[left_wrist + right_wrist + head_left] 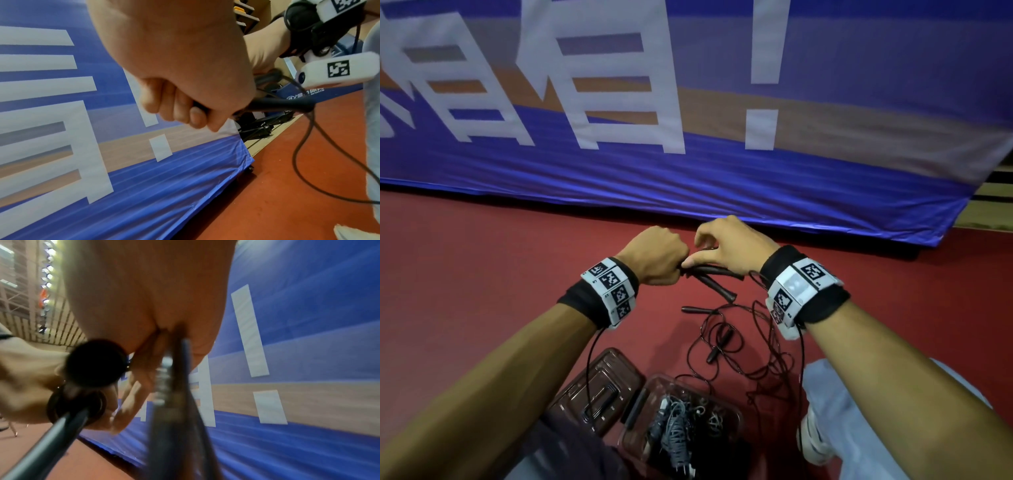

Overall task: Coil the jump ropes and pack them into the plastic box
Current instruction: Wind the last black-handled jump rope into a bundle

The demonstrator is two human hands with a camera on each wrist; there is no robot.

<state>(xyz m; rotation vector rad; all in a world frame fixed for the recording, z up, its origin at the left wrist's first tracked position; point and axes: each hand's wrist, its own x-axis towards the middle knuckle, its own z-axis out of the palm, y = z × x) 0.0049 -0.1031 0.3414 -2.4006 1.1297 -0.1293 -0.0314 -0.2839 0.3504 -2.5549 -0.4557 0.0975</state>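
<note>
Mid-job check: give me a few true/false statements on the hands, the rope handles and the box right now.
1. The left hand grips black jump rope handles. True.
2. The right hand rests flat on the floor. False: it is raised, pinching at the handles beside the left hand.
3. The plastic box is closed. False: it stands open, its lid lying beside it.
4. Loose jump rope lies uncoiled on the red floor. True.
5. The box is empty. False: grey cords lie inside.
</note>
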